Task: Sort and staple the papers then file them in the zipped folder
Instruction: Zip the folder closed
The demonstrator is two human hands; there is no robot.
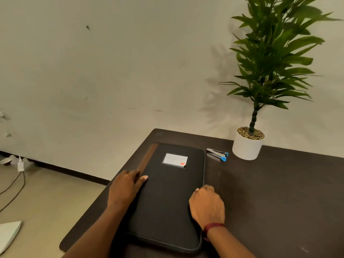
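The black zipped folder (167,202) lies flat on the dark table (279,192), and both hands are on it. The left hand (126,187) rests with its fingers straight and spread along the folder's left side, pressing down rather than gripping. The right hand (206,203) is balled over the opposite edge with its knuckles up. Its fingers curl down right where the zip runs, but the back of the hand hides the tips, so I cannot tell whether they pinch a zip pull or just sit on the edge.

Between the two hands stretches the bare black cover; past the left fingertips sits a white label (175,158). Beyond the right knuckles, well apart, lies a stapler (217,154) with blue ends, just beside a white plant pot (246,148). No loose papers show anywhere (they may be inside already).

From here the folder looks padded and slightly soft, with rounded corners and a matte skin that should not slip. It seems light, yet wide enough to sag if lifted by one corner. I would pin it flat as the left hand does, work the zip from the right edge, and carry it by both long sides.
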